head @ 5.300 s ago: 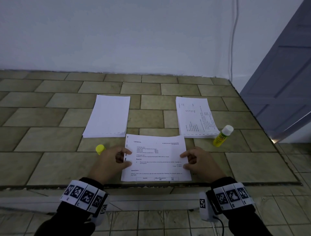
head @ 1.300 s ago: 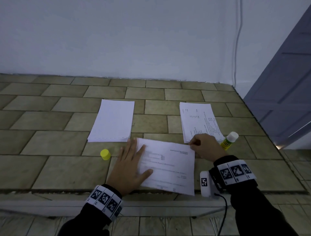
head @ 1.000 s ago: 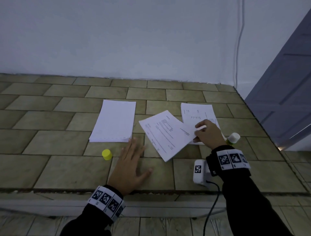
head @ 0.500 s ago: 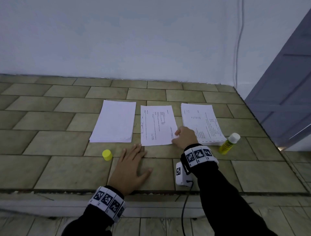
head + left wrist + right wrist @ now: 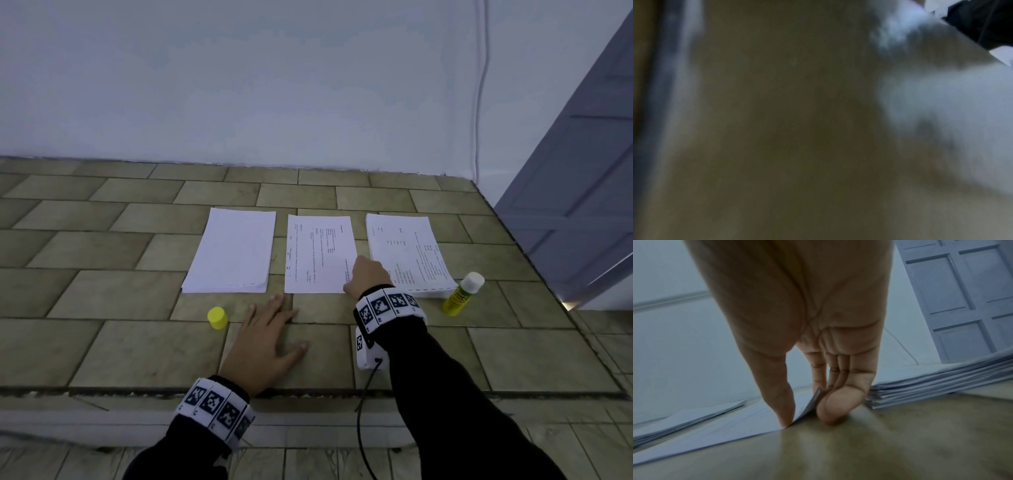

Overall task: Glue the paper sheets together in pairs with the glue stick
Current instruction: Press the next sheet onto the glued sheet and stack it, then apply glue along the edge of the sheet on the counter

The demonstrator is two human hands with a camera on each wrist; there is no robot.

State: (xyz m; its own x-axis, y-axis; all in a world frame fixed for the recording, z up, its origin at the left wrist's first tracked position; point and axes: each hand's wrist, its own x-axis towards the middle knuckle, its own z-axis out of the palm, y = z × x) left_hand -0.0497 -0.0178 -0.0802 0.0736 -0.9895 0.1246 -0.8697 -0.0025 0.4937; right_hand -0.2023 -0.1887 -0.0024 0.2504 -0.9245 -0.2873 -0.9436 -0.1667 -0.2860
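Observation:
A printed paper sheet (image 5: 318,253) lies flat between a blank white stack (image 5: 233,251) on its left and a printed stack (image 5: 407,250) on its right. My right hand (image 5: 366,279) is at the sheet's near right corner. In the right wrist view my right hand (image 5: 803,417) pinches that corner: the thumb presses on top of the sheet (image 5: 735,423) and the corner curls up against the fingers (image 5: 838,404). My left hand (image 5: 267,339) lies flat on the tiles, fingers spread, holding nothing. The uncapped glue stick (image 5: 462,293) lies right of the printed stack. Its yellow cap (image 5: 217,318) stands left of my left hand.
The tiled surface (image 5: 102,349) ends in a front edge just behind my wrists. A white wall rises behind the stacks, and a grey door (image 5: 582,171) stands at the right. The left wrist view is a blur of tile with a black sleeve (image 5: 982,21).
My right hand lifted the printed sheet from the front of the surface, turned it and laid it between the two stacks. My left hand stayed flat on the tiles.

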